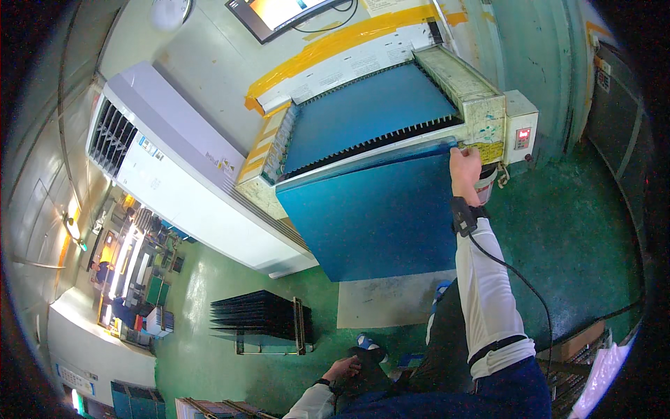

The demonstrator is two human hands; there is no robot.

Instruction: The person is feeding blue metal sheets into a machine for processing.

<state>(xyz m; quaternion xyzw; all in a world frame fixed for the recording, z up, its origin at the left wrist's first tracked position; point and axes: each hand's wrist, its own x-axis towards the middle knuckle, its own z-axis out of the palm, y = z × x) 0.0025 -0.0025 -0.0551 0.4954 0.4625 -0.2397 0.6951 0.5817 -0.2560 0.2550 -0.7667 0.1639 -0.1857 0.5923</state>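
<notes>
A large flat blue board hangs steeply tilted against the front of a slotted machine. My right hand is closed on the board's upper right corner, thumb and fingers pinching its edge. Another edge shows just behind the board's top, so whether one or two sheets hang there I cannot tell. A second blue board lies in the machine's bed between rows of black teeth. Down by my thigh, my left hand is empty, its fingers loosely extended and partly hard to make out.
A rack of dark boards stands on the green floor at lower left. A white air conditioner leans into view left of the machine. At right are a small control box and a white bucket. A cable trails from my right wrist.
</notes>
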